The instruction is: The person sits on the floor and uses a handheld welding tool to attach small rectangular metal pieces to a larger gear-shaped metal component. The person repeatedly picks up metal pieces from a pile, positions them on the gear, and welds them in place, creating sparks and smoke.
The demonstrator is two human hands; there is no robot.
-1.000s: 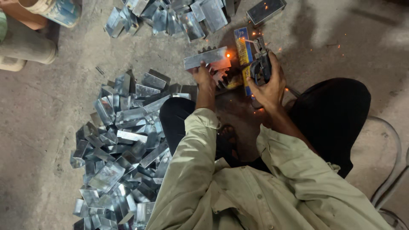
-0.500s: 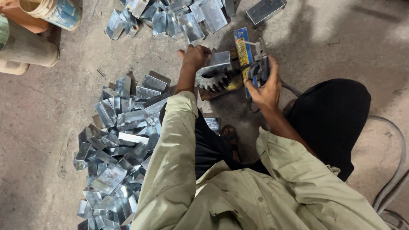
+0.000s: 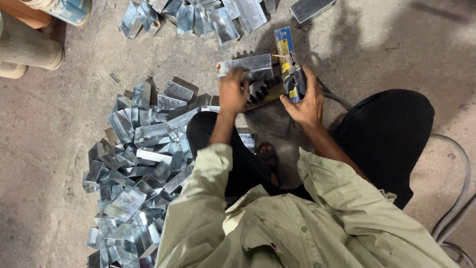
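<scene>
Concrete floor; left hand [image 3: 233, 92] apparently grips metal piece [image 3: 246, 66].

A large heap of folded galvanized metal pieces [image 3: 136, 168] sprawls over the concrete floor [image 3: 44, 139] — a second, smaller pile [image 3: 198, 15] lies at the top edge. A grey cable [image 3: 456, 198] curves along the right.

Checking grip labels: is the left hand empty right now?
No, the left hand grips a shiny rectangular metal piece held over the floor beside the tool in the right hand.
</scene>
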